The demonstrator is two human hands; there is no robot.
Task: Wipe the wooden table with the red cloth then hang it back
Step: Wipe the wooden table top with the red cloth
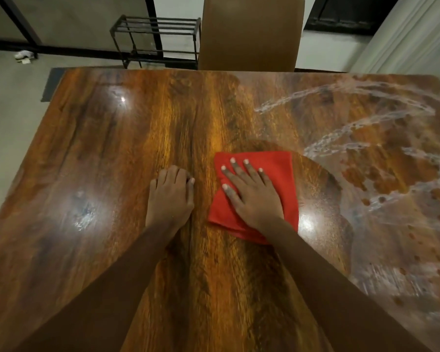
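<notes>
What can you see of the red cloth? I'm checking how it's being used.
The red cloth is a plain, soft-looking fabric folded into a rough square of several layers, with layered edges showing at its near corner. It lies flat on the wooden table, near the middle, at the edge of a whitish smeared film to its right. The right hand rests on it, palm down, fingers spread. The left hand is beside it, not touching.

one head-worn wide-angle camera is looking forward and steeply down from close above the wooden table [137, 161], taking in a chair [250, 34] at its far edge.
</notes>
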